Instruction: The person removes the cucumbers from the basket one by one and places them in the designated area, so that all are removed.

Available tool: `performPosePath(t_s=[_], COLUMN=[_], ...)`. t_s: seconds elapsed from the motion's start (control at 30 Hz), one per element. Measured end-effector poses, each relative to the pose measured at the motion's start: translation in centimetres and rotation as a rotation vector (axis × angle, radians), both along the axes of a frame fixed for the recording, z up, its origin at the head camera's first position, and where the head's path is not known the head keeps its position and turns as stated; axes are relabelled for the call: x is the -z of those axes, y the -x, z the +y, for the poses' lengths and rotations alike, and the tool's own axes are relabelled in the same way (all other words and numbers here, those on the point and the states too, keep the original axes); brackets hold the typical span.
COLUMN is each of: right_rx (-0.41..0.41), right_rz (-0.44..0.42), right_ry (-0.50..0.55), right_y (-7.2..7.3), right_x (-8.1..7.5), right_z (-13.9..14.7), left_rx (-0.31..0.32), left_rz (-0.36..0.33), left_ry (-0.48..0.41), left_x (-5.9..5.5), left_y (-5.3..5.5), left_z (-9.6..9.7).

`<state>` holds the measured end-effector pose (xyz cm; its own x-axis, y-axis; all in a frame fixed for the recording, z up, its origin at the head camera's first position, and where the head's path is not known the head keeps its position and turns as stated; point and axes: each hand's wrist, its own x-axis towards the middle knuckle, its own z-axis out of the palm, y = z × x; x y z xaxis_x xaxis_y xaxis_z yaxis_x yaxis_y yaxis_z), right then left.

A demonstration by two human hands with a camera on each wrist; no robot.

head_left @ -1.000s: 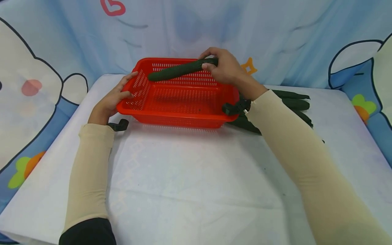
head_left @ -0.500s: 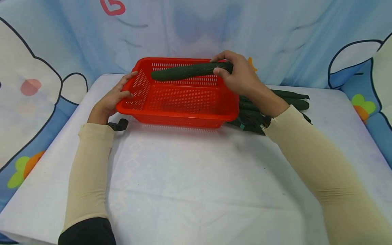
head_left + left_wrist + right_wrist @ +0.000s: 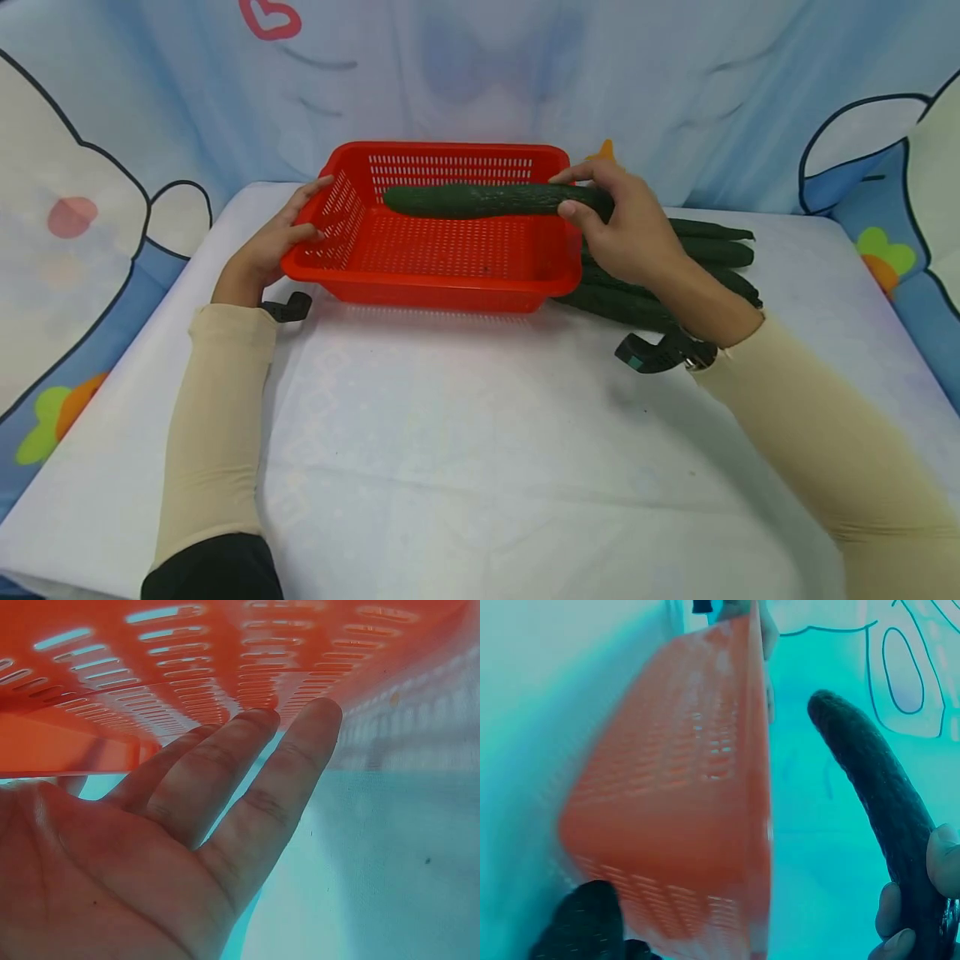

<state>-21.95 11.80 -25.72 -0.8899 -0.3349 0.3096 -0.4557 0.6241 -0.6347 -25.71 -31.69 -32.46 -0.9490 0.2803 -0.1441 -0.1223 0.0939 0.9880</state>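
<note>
My right hand (image 3: pixel 633 225) grips a dark green cucumber (image 3: pixel 480 202) by its right end, thumb on the near side and fingers over the far side. The cucumber lies roughly level over the red perforated basket (image 3: pixel 420 296), apart from its floor. In the right wrist view the cucumber (image 3: pixel 874 787) rises beside the basket (image 3: pixel 667 780), with its far end free. My left hand (image 3: pixel 262 250) holds the basket's left rim, the thumb over the edge. In the left wrist view the fingers (image 3: pixel 262 802) reach along the basket's slotted outer side.
Several more cucumbers (image 3: pixel 716 250) lie in a pile on the white tablecloth (image 3: pixel 480 433), right of the basket and partly behind my right hand. One cucumber (image 3: pixel 611 304) lies close against the basket's right end. A blue printed curtain (image 3: pixel 480 75) hangs behind the table.
My right hand has moved right and toward me with the cucumber, which has turned from slanted to nearly level. The left hand and the basket have stayed in place.
</note>
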Motion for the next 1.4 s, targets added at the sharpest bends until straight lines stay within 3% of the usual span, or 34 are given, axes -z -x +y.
performPosePath(t_s=[0.4, 0.63, 1.0, 1.27, 1.4], right_rx=[0.018, 0.020, 0.047, 0.061, 0.088], right_rz=[-0.002, 0.019, 0.014, -0.020, -0.087], right_ry=[0.020, 0.006, -0.009, -0.066, -0.089], right_y=[-3.5, -5.2, -8.1, -9.7, -9.8], right_x=[2.1, 3.6, 5.2, 6.6, 6.8], right_z=[2.7, 4.2, 7.0, 10.3, 11.8], left_rx=[-0.013, -0.004, -0.003, 0.007, 0.000], left_rz=[0.005, -0.007, -0.015, -0.006, -0.008], left_ry=[0.055, -0.007, -0.028, -0.015, -0.008], left_x=[0.0, 0.1, 0.1, 0.2, 0.2], left_y=[-0.1, -0.2, 0.0, 0.1, 0.1], left_z=[-0.3, -0.5, -0.4, -0.4, -0.5])
